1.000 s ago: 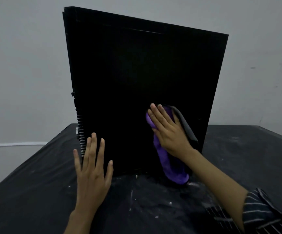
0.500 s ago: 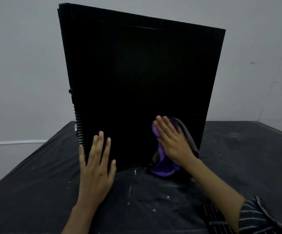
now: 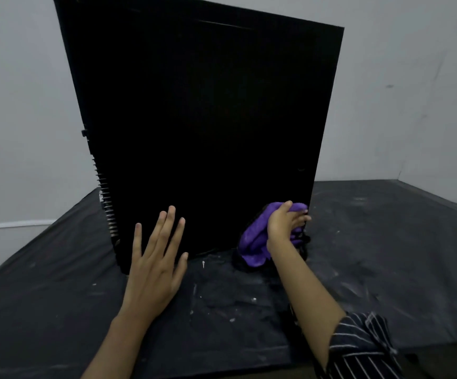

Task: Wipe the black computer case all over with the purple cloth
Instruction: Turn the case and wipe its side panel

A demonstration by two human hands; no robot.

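Grey wall [image 3: 413, 91] behind, a tall black computer case [image 3: 202, 119] stands on a speckled dark surface [image 3: 385, 242]; left hand [image 3: 156, 263] presses flat (fingers straight) on its side, right hand [image 3: 282, 228] grips a bunched purple cloth [image 3: 253, 242] at its lower corner. Hard swipes could tip it.

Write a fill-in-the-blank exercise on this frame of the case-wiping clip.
1. The right hand grips a ____ cloth.
2. The cloth sits at the computer case's lower ____ corner.
3. The left hand, fingers straight against the case, holds ____.
Missing words: purple, right, nothing.
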